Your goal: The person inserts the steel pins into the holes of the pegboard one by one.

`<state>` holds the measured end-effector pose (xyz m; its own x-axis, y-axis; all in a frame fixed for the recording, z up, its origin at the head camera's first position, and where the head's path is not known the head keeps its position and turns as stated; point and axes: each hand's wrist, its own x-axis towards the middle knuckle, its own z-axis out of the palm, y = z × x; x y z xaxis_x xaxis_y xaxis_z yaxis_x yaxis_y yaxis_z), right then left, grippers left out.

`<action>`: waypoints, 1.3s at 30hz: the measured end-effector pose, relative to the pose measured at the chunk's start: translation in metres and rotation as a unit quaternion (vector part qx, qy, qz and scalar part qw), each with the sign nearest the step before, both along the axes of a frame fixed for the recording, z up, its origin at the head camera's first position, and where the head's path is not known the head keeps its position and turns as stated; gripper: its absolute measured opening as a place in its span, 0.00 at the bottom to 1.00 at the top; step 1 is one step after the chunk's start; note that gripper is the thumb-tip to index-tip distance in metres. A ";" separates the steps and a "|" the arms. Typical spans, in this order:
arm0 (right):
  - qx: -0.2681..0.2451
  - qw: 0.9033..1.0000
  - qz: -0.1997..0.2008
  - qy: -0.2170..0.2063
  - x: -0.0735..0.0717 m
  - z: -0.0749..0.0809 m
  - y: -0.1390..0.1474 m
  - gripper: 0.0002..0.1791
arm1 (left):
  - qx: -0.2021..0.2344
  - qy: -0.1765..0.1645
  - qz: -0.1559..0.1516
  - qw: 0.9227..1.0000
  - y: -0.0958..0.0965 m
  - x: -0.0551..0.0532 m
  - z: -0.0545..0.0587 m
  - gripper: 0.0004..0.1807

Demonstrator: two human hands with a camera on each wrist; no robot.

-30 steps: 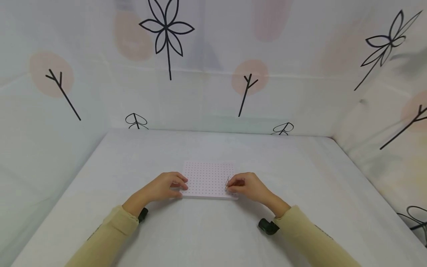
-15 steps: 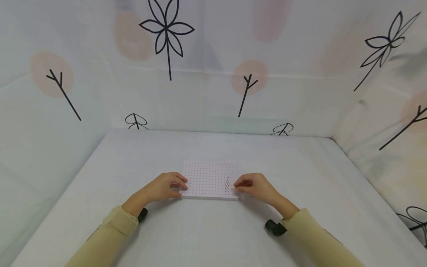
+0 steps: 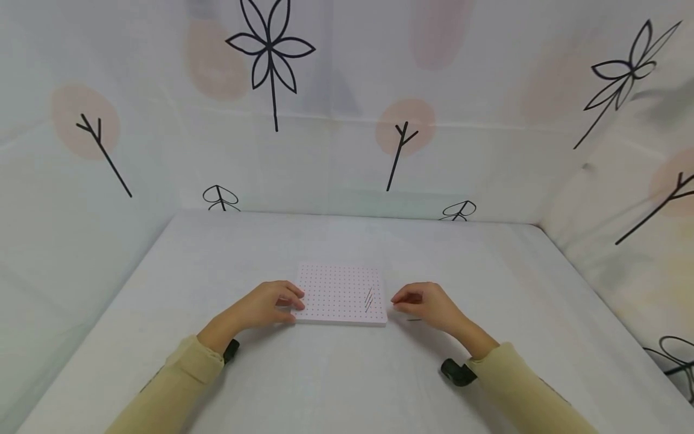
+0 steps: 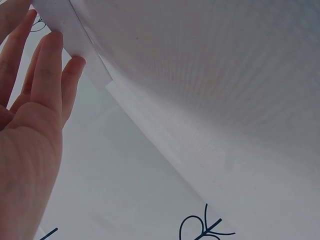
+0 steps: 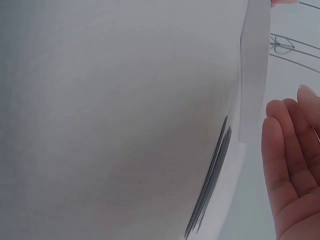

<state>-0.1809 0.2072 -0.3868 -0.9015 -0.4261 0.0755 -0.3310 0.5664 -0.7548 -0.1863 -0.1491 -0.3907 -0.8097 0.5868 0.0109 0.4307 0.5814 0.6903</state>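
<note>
A white pegboard (image 3: 336,292) with rows of small holes lies flat on the table. Several thin dark sticks (image 3: 369,298) stand slanted in its holes near the right edge. My left hand (image 3: 271,301) rests at the board's left side, and in the left wrist view its nearly straight fingers (image 4: 47,75) touch the board's edge (image 4: 75,40). Just right of the board hovers my right hand (image 3: 425,303), thumb and fingers close together with nothing seen between them. Close below it, a bundle of thin dark rods (image 5: 207,180) lies on the table, mostly hidden by the hand in the head view.
A white cloth covers the table (image 3: 336,386). Patterned fabric walls (image 3: 336,157) with printed flowers and branches rise at the back and both sides. Dark wrist cameras (image 3: 457,372) hang under both wrists.
My right hand has let go of a thin stick, which now stands in the board, and has moved right, off the board. My left hand has stayed at the board's left edge.
</note>
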 end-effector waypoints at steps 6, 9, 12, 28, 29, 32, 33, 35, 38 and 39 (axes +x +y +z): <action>-0.006 1.000 -0.006 0.005 0.001 -0.001 0.007 0.06 | -0.003 -0.001 0.004 1.000 0.000 0.000 0.000 0.09; -0.006 1.000 -0.011 0.006 0.002 -0.002 0.010 0.06 | 0.001 -0.005 0.005 1.000 0.000 0.001 0.000 0.09; -0.005 1.000 -0.017 0.004 0.003 -0.002 0.013 0.06 | 0.007 -0.010 0.005 1.000 -0.001 0.001 0.000 0.09; 0.024 0.999 -0.029 0.022 -0.001 -0.004 0.031 0.06 | 0.007 -0.008 0.004 1.000 -0.002 0.001 0.002 0.09; 0.025 0.999 -0.029 0.023 -0.002 -0.004 0.032 0.06 | 0.008 -0.008 0.004 1.000 -0.001 0.001 0.002 0.09; 0.032 0.999 -0.028 0.027 -0.003 -0.004 0.033 0.06 | 0.007 -0.008 0.004 1.000 -0.001 0.001 0.002 0.09; 0.033 0.999 -0.027 0.026 -0.004 -0.004 0.034 0.06 | 0.006 -0.007 0.004 1.000 -0.001 0.001 0.002 0.09; 0.036 0.999 -0.025 0.024 -0.005 -0.003 0.035 0.06 | 0.007 -0.008 0.002 1.000 -0.001 0.000 0.001 0.09; 0.042 0.999 -0.019 0.022 -0.008 -0.003 0.037 0.07 | 0.006 -0.010 0.002 1.000 -0.001 0.000 0.001 0.09; 0.045 0.999 -0.016 0.023 -0.008 -0.003 0.037 0.07 | 0.006 -0.010 0.002 1.000 -0.001 0.000 0.000 0.09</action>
